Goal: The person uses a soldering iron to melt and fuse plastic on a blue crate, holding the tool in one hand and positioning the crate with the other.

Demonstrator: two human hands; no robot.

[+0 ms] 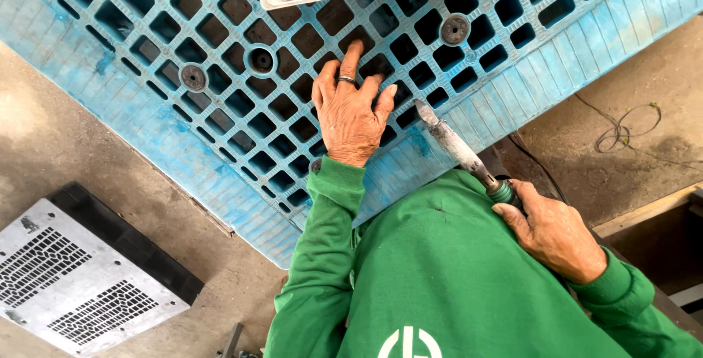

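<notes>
Head view — my left hand [351, 113] lies flat and open on the blue pallet [146, 120]; my right hand [553, 230] grips a chisel [458, 146] — tip at its edge.

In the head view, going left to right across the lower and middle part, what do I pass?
Grey vented metal panel → left hand flat on the blue plastic grid pallet → metal-tipped tool → right hand gripping its green handle → loose wire on the concrete floor.

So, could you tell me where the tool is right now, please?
In the head view the tool is right of centre, held in the right hand, its tip on the blue pallet just right of the left hand.
</notes>
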